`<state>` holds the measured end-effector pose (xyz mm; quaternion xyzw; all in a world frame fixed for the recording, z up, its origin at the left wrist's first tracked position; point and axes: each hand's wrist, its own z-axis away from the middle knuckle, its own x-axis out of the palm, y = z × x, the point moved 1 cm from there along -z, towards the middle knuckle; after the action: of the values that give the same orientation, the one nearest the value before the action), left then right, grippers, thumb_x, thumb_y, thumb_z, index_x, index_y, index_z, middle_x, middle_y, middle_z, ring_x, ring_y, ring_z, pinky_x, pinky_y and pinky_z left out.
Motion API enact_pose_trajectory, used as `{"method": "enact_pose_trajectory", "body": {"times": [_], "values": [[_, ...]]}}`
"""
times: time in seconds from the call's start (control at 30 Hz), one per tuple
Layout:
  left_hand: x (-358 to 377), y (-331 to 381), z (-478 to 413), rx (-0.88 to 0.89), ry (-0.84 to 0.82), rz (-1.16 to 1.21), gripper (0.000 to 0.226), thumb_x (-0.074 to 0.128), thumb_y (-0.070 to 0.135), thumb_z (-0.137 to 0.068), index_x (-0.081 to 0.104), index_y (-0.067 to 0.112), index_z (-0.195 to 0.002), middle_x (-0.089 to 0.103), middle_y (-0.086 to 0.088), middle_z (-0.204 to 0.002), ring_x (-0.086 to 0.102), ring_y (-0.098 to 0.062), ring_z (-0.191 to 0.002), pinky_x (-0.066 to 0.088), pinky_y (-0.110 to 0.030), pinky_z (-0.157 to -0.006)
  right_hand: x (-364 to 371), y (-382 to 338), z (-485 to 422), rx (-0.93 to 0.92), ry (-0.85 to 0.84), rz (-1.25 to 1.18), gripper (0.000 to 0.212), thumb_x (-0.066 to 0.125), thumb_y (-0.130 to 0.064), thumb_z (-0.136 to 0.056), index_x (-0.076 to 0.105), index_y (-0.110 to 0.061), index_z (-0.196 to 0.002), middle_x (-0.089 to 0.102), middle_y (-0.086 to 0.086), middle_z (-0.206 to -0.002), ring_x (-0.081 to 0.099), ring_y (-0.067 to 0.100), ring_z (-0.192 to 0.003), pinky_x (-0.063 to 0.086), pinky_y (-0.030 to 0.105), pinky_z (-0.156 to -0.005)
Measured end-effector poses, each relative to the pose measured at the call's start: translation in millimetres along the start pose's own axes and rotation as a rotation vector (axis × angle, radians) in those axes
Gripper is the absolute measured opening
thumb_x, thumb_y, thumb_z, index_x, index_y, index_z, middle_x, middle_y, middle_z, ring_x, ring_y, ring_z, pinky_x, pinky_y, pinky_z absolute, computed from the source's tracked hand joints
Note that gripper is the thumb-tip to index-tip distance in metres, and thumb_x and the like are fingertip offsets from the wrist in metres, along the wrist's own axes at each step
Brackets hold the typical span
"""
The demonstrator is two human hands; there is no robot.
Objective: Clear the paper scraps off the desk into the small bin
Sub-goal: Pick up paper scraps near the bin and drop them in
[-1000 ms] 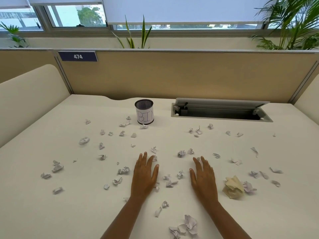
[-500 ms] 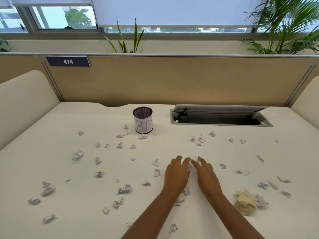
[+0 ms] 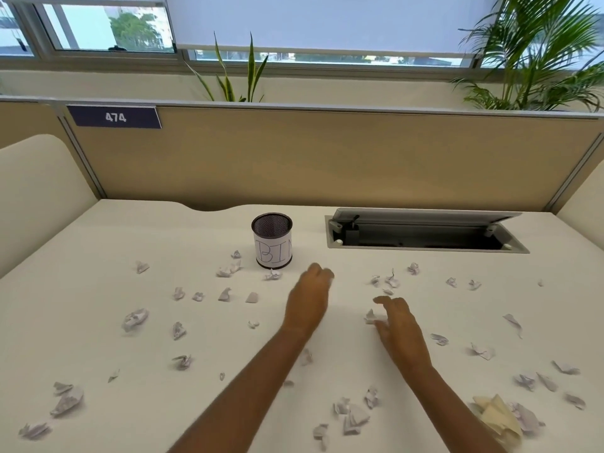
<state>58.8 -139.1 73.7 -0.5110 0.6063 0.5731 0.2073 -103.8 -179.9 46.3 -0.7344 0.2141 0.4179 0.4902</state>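
Both hands have parted since half a second ago: the left grip (image 3: 309, 299) has gone forward, toward the small round black wire-mesh bin (image 3: 272, 240), while the right grip (image 3: 397, 325) has stayed back and a little to the right. The left grip is blurred and its fingers are curled under; whether it is holding scraps inside I cannot tell. The right grip has its fingers bent over one crumpled white scrap (image 3: 372, 317) and seems to pinch it against the smooth cream-white surface (image 3: 98, 256).

The bin stands upright at the far middle of the surface, with a white paper label around it, just left of the open grey cable tray (image 3: 425, 238). The small torn white paper scraps (image 3: 134, 318) lie scattered on every side of the hands, some just beside the bin and many well apart from it.

I judge these scraps very light and soft. They crush without harm, but they slide easily on such a smooth top, so a pinch from above with the fingertips, or a sweep of several into the palm, should suit them. The pale yellow crumpled paper ball (image 3: 496, 416) at the near right is bigger and asks for the whole hand. The bin looks light and narrow at its mouth, so a knock could tip it
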Motion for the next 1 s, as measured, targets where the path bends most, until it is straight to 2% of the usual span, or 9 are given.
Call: {"method": "enact_pose_trajectory", "body": {"times": [0.1,0.27,0.33,0.4,0.47,0.67,0.8,0.93,1.0], "values": [[-32,-15,-31,-0.024,0.1,-0.002,0.028,0.035,0.011,-0.101,0.058,0.003,-0.115,0.056,-0.016,-0.114,0.056,-0.03,-0.101,0.047,-0.041,-0.084,9,-3,-14,-0.016,-0.089,0.044,0.038,0.05,0.0,-0.088,0.051,-0.01,-0.125,0.05,0.014,-0.127,0.054,0.031,-0.107,0.047,0.037,-0.091],[-64,-40,-75,-0.11,0.178,-0.058,0.026,0.037,0.005,-0.098,0.058,0.001,-0.111,0.056,-0.017,-0.115,0.055,-0.032,-0.102,0.045,-0.041,-0.078,22,-6,-28,0.013,-0.166,0.229,0.025,0.041,-0.007,-0.093,0.063,-0.008,-0.105,0.061,0.012,-0.108,0.057,0.027,-0.097,0.047,0.031,-0.079],[-69,-49,-88,-0.147,0.159,-0.078,0.026,0.038,0.002,-0.096,0.058,0.002,-0.113,0.055,-0.017,-0.116,0.055,-0.033,-0.103,0.046,-0.04,-0.079,24,-11,-33,0.024,-0.161,0.176,0.022,0.046,-0.006,-0.091,0.065,-0.007,-0.1,0.064,0.012,-0.106,0.06,0.025,-0.096,0.044,0.027,-0.074],[-71,-58,-95,-0.164,0.126,-0.065,0.03,0.042,0.003,-0.096,0.055,0.004,-0.122,0.054,-0.016,-0.123,0.053,-0.032,-0.112,0.047,-0.042,-0.086,24,-24,-40,0.037,-0.133,0.048,0.019,0.051,-0.005,-0.089,0.067,-0.006,-0.098,0.065,0.014,-0.104,0.061,0.023,-0.095,0.038,0.021,-0.069],[-70,-67,-97,-0.16,0.137,-0.051,0.036,0.045,0.003,-0.095,0.051,0.008,-0.13,0.052,-0.013,-0.13,0.049,-0.029,-0.12,0.047,-0.043,-0.091,23,-47,-52,-0.004,-0.092,-0.061,0.017,0.053,-0.005,-0.088,0.068,-0.003,-0.097,0.065,0.017,-0.103,0.062,0.026,-0.092,0.039,0.02,-0.071],[-72,-104,-78,-0.133,0.362,-0.133,0.051,0.041,-0.013,-0.086,0.051,0.01,-0.131,0.054,-0.012,-0.125,0.053,-0.03,-0.111,0.049,-0.038,-0.08,17,-139,-107,-0.22,0.118,-0.244,0.014,0.055,-0.007,-0.089,0.067,-0.002,-0.093,0.063,0.02,-0.098,0.06,0.03,-0.09,0.05,0.039,-0.082],[-70,-138,-61,-0.29,0.238,-0.21,0.055,0.049,-0.009,-0.088,0.041,0.011,-0.138,0.049,-0.015,-0.129,0.053,-0.028,-0.111,0.05,-0.032,-0.083,27,-184,-142,-0.339,0.137,-0.198,0.016,0.052,-0.004,-0.089,0.066,-0.001,-0.096,0.061,0.02,-0.103,0.057,0.032,-0.093,0.041,0.032,-0.076],[-69,-163,-46,-0.39,0.034,-0.217,0.052,0.056,0.013,-0.093,0.035,0.011,-0.14,0.042,-0.016,-0.137,0.049,-0.028,-0.122,0.048,-0.033,-0.094,47,-197,-159,-0.312,-0.001,-0.091,0.019,0.052,-0.005,-0.089,0.063,-0.002,-0.104,0.055,0.017,-0.116,0.051,0.032,-0.106,0.043,0.037,-0.085],[-69,-172,-42,-0.397,-0.042,-0.209,0.057,0.059,0.02,-0.092,0.033,0.012,-0.142,0.039,-0.015,-0.14,0.046,-0.028,-0.126,0.046,-0.034,-0.098,51,-199,-155,-0.31,0.04,-0.119,0.02,0.053,-0.002,-0.087,0.063,-0.002,-0.104,0.055,0.016,-0.118,0.049,0.032,-0.109,0.047,0.039,-0.084]]}}
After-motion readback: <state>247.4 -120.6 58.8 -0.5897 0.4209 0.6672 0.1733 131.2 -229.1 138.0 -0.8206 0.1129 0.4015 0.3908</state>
